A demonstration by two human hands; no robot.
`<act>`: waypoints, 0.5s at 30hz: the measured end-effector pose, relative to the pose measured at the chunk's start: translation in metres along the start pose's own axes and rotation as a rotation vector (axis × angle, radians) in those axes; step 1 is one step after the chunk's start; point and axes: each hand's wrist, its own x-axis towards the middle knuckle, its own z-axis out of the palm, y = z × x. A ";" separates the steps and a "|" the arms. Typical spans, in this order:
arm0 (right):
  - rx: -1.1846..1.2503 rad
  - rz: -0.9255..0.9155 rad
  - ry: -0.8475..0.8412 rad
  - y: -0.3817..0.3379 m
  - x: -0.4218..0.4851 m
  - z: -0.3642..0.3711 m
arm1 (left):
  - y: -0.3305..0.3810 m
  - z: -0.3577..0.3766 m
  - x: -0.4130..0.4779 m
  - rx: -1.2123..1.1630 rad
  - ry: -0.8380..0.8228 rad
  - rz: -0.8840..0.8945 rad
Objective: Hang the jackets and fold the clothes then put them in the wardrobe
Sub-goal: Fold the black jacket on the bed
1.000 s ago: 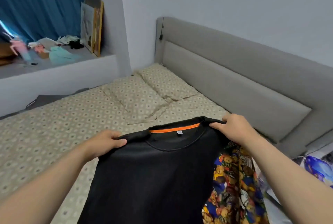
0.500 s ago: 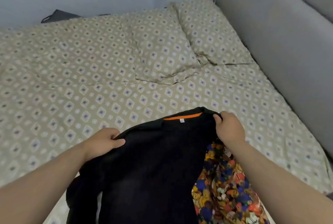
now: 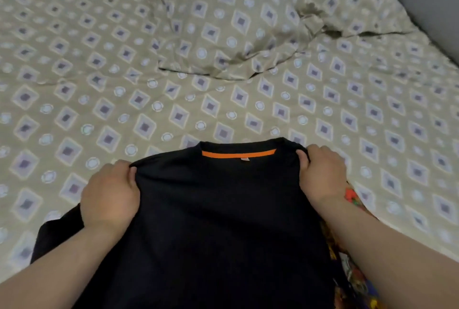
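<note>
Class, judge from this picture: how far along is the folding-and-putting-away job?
Nothing looks finished. In hand: the left hand and right hand grip the black shirt at its shoulders, unfolded over the bed. Left: folding it, the printed garment beside it, then putting both away.

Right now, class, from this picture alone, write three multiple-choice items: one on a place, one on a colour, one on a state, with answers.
1. Where is the pillow relative to the black shirt? A) beyond its collar B) under it C) on top of it
2. What colour is the strip inside the collar? A) white B) orange C) blue
3. Which hands grip the shirt? A) both B) left only C) neither

Answers: A, the pillow lies past the collar; B, the strip shows orange; A, left hand and right hand each pinch a shoulder.
</note>
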 end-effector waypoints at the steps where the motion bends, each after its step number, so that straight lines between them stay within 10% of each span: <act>1: 0.017 -0.024 0.008 0.004 0.006 0.001 | 0.000 0.001 0.006 -0.002 0.011 0.016; 15: -0.012 -0.151 0.037 0.017 0.061 -0.002 | 0.016 0.008 0.065 0.206 0.109 0.085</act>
